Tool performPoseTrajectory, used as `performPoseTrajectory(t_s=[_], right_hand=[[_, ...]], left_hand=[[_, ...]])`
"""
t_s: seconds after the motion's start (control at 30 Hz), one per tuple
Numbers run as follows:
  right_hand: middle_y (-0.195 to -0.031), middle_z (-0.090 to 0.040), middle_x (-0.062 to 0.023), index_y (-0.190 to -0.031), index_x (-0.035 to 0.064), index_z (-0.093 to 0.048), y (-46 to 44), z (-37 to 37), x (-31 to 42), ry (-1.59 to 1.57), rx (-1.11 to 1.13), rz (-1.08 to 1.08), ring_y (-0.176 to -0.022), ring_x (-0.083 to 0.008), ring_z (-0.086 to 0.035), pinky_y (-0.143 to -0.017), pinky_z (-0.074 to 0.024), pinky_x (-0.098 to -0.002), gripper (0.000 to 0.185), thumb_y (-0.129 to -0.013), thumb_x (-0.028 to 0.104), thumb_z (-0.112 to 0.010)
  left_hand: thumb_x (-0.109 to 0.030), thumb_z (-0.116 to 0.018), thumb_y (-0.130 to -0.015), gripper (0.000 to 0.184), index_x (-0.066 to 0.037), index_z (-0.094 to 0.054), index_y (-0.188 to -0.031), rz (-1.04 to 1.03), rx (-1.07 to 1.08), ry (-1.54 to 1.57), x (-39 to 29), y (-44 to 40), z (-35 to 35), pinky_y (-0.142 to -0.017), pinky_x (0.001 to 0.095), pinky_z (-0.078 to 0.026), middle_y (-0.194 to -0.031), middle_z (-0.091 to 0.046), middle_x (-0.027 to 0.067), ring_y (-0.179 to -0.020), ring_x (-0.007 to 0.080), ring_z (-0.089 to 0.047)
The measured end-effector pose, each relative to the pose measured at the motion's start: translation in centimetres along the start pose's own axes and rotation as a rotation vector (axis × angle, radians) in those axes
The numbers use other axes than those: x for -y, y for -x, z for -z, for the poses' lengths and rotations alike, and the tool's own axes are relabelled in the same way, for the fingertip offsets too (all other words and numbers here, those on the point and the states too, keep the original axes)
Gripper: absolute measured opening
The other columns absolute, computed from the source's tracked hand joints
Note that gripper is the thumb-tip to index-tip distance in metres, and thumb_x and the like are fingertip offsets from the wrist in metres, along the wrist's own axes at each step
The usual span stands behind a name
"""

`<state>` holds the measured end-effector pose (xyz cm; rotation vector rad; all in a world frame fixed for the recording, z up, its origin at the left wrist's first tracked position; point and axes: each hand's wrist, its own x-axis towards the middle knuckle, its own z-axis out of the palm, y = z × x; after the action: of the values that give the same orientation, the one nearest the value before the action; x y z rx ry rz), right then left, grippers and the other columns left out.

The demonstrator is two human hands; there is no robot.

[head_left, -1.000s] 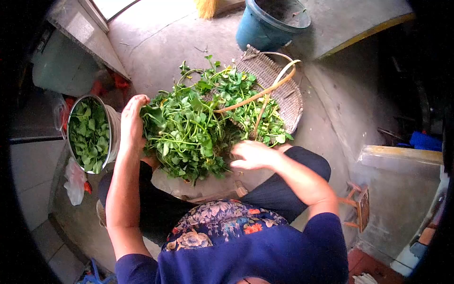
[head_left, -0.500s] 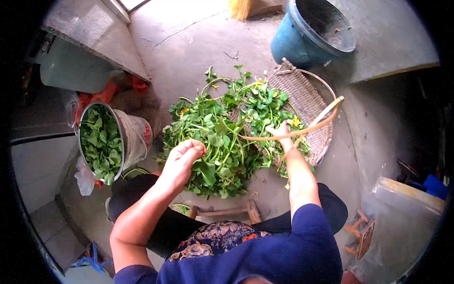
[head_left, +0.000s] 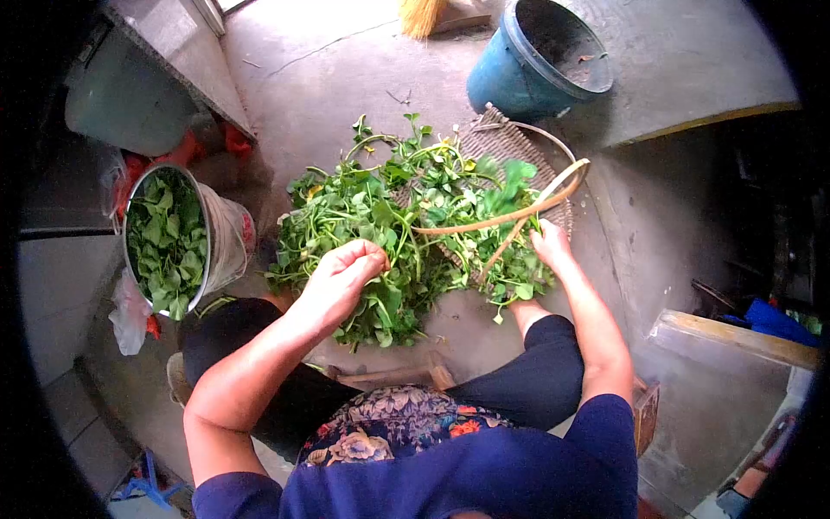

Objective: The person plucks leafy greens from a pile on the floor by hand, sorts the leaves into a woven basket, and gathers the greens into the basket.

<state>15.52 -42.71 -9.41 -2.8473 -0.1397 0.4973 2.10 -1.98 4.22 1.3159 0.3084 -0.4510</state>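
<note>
Gripping a leafy sprig [head_left: 512, 185], likely light and easily torn, by its presumably sturdier stem [head_left: 533, 224], the right hand [head_left: 551, 243] is narrow; the left hand [head_left: 346, 275] is curled, contents unclear.

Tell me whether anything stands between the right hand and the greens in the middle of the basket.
Yes: the arched handle of the basket crosses just left of the right hand, on the way to the middle greens. Nothing visible blocks the leaves nearest the hand.
</note>
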Motion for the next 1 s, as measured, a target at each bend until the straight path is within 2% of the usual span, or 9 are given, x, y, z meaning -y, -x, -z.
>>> performPoseTrajectory(t_s=[0.13, 0.27, 0.37, 0.53, 0.7, 0.8, 0.83, 0.97, 1.0], right_hand=[[-0.09, -0.062, -0.0206, -0.104, 0.0035, -0.053, 2.8, 0.6, -1.0, 0.068, -0.533, 0.222, -0.082, -0.0387, -0.059, -0.072, -0.0462, -0.0428, 0.026, -0.081, 0.014, -0.059], [-0.091, -0.062, -0.0209, -0.103, 0.0008, -0.052, 5.5, 3.2, -0.5, -0.128, -0.377, -0.023, -0.085, -0.0371, -0.06, -0.074, -0.0466, -0.0431, 0.026, -0.083, 0.016, -0.058], [-0.088, -0.063, -0.0191, -0.106, 0.0018, -0.053, 7.4, 5.1, -0.6, -0.327, -0.517, -0.059, -0.083, -0.0327, -0.062, -0.074, -0.0469, -0.0402, 0.027, -0.085, 0.019, -0.057], [-0.078, -0.06, -0.0118, -0.103, -0.0014, -0.056, 13.0, 9.5, 2.2, -0.503, -0.623, -0.199, -0.072, -0.0137, -0.053, -0.066, -0.0432, -0.0323, 0.023, -0.093, 0.018, -0.047], [-0.113, -0.053, -0.0039, -0.122, 0.005, -0.046, 15.5, 8.7, 5.6, -0.926, -0.497, 0.093, -0.099, -0.0124, -0.047, -0.087, -0.0389, -0.0271, 0.028, -0.095, 0.009, -0.039], [-0.117, -0.052, -0.0058, -0.129, 0.0054, -0.041, 16.2, 9.6, 10.1, -1.355, -0.174, 0.163, -0.107, -0.0192, -0.048, -0.092, -0.0381, -0.0307, 0.036, -0.094, 0.011, -0.04], [-0.117, -0.052, -0.0061, -0.13, 0.0054, -0.041, 16.3, 9.5, 10.7, -1.085, -0.133, 0.205, -0.107, -0.0205, -0.048, -0.092, -0.0387, -0.0315, 0.038, -0.093, 0.012, -0.041], [-0.108, -0.056, -0.005, -0.121, 0.0047, -0.048, 14.0, 7.4, 12.5, -1.304, 0.105, 0.309, -0.091, -0.0146, -0.057, -0.078, -0.0474, -0.0281, 0.038, -0.086, 0.016, -0.057], [-0.104, -0.057, -0.0028, -0.119, 0.0052, -0.051, 13.2, 6.1, 13.0, -1.455, 0.102, 0.177, -0.092, -0.0131, -0.057, -0.075, -0.048, -0.0286, 0.037, -0.085, 0.016, -0.059]], left_hand=[[-0.021, -0.051, -0.091, 0.018, -0.004, -0.058, -0.087, -0.045, 0.037, -0.076, 0.6, 0.8, -0.2, -0.072, 0.0201, -0.038, -0.078, -0.055, -0.0046, -0.075, 0.0035, -0.046], [-0.02, -0.05, -0.09, 0.017, -0.005, -0.056, -0.085, -0.047, 0.083, -0.076, 0.9, 1.0, 0.0, -0.081, 0.0223, -0.037, -0.082, -0.056, -0.0014, -0.082, 0.0073, -0.05], [-0.019, -0.05, -0.09, 0.014, -0.006, -0.056, -0.086, 0.052, 0.076, 0.012, 1.3, 0.9, 0.5, -0.071, 0.0218, -0.043, -0.083, -0.061, 0.0, -0.078, 0.0075, -0.054], [-0.019, -0.048, -0.095, 0.016, -0.007, -0.058, -0.091, -0.001, 0.22, 0.101, 0.6, 1.1, 0.0, -0.08, 0.0243, -0.042, -0.084, -0.065, 0.0022, -0.078, 0.0099, -0.056], [-0.016, -0.048, -0.094, 0.015, -0.006, -0.057, -0.089, -0.047, 0.206, 0.046, 0.8, 0.8, -0.2, -0.078, 0.0223, -0.039, -0.077, -0.058, -0.0003, -0.075, 0.0075, -0.052], [-0.017, -0.048, -0.094, 0.016, -0.006, -0.058, -0.087, -0.036, 0.179, -0.008, 1.2, 0.8, -0.1, -0.077, 0.0222, -0.038, -0.078, -0.057, -0.0015, -0.076, 0.0064, -0.049], [-0.018, -0.049, -0.093, 0.015, -0.007, -0.058, -0.086, -0.036, 0.176, 0.027, 1.8, 0.6, 0.0, -0.076, 0.022, -0.037, -0.078, -0.057, -0.0021, -0.076, 0.0058, -0.048], [-0.024, -0.054, -0.091, 0.016, -0.01, -0.057, -0.082, 0.039, 0.119, 0.002, 2.0, 0.7, 0.5, -0.061, 0.0209, -0.035, -0.071, -0.052, -0.0055, -0.066, 0.0048, -0.045], [-0.025, -0.057, -0.089, 0.016, -0.011, -0.056, -0.082, 0.053, 0.089, 0.003, 1.4, 0.9, 0.4, -0.06, 0.0212, -0.035, -0.071, -0.051, -0.0057, -0.066, 0.0048, -0.044]])
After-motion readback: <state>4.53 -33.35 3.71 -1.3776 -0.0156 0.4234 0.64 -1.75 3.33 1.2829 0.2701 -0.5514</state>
